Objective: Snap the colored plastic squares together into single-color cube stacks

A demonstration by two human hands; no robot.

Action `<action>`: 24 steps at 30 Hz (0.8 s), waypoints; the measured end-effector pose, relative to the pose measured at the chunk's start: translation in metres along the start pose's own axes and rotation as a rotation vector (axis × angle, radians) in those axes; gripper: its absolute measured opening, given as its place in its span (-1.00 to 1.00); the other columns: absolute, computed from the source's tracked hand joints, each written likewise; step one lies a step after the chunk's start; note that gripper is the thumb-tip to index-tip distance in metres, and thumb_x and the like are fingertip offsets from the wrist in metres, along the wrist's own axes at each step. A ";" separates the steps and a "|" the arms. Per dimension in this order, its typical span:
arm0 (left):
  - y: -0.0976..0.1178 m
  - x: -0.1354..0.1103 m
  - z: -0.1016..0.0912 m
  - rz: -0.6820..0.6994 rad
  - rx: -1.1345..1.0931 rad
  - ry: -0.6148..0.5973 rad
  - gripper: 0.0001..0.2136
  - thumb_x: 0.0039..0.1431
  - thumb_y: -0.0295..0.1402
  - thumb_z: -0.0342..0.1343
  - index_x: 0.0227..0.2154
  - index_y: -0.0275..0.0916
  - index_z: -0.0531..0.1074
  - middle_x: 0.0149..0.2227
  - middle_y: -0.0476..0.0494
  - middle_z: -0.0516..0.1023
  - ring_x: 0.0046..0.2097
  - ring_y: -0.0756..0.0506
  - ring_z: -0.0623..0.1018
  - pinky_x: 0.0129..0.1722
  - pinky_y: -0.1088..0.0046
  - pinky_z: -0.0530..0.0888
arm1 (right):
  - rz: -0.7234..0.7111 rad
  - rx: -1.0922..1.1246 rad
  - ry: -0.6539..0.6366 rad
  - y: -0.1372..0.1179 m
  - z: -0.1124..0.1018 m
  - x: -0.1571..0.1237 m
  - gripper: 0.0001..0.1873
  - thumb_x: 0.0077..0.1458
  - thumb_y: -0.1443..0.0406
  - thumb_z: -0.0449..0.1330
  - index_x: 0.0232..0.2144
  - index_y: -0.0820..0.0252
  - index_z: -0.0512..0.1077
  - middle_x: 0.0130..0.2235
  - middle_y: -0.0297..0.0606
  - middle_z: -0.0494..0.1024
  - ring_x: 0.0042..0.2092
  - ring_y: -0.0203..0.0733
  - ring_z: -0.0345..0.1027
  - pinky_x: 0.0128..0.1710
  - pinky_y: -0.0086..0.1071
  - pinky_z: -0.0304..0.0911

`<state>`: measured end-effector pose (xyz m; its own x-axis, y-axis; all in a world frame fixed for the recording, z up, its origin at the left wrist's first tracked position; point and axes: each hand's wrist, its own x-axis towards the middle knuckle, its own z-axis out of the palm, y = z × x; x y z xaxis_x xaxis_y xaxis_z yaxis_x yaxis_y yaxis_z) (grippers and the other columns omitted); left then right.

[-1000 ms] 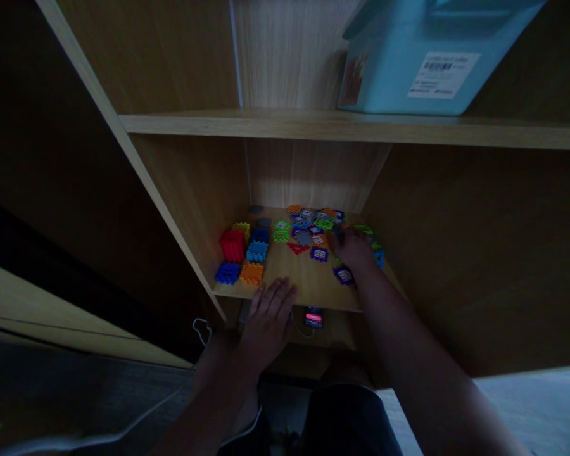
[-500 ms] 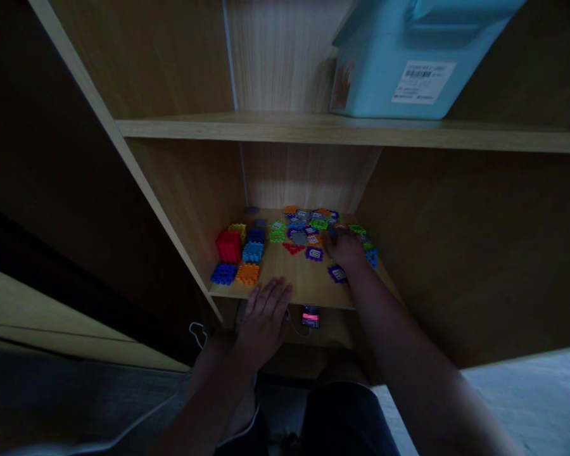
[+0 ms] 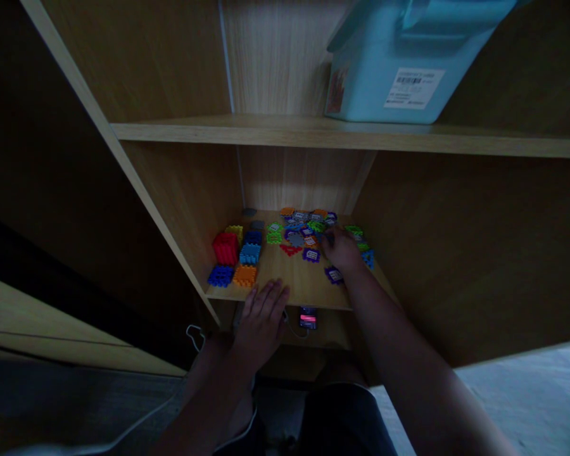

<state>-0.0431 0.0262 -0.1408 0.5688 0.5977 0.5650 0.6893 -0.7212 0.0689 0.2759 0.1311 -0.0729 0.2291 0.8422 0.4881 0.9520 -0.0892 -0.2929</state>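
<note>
Several flat coloured puzzle pieces [image 3: 308, 231] lie scattered on the lower wooden shelf [image 3: 289, 278]. My right hand [image 3: 342, 252] reaches into the pile, fingers curled over pieces; what they hold is hidden. A purple piece [image 3: 334, 275] lies by its wrist. My left hand [image 3: 261, 316] rests flat on the shelf's front edge, fingers stretched out, holding nothing. To the left stand assembled cubes: a red cube [image 3: 225, 248], a blue cube [image 3: 251, 252], an orange one [image 3: 245, 275] and a dark blue one [image 3: 221, 275].
A light blue plastic box [image 3: 399, 63] with a label sits on the upper shelf [image 3: 266, 130]. A small device with a red glowing screen [image 3: 308, 318] lies below the shelf edge, with a cable [image 3: 194, 335] nearby. Wooden side walls close in the compartment.
My right hand has crept slightly left and deeper into the pile of pieces. The left hand has stayed on the shelf edge. The view has tilted a little.
</note>
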 end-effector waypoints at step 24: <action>0.002 0.002 -0.001 0.001 0.001 0.009 -0.38 0.39 -0.36 0.13 0.48 -0.21 0.25 0.51 -0.18 0.27 0.50 -0.25 0.28 0.58 0.04 -0.04 | 0.179 -0.086 0.030 0.004 0.014 -0.003 -0.41 0.39 0.09 0.06 0.23 0.39 0.51 0.30 0.24 0.50 0.30 0.31 0.37 0.33 0.09 0.21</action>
<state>-0.0416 0.0254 -0.1385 0.5656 0.5936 0.5725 0.6891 -0.7216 0.0673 0.2759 0.1360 -0.0865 0.4014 0.7925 0.4592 0.9089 -0.2827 -0.3066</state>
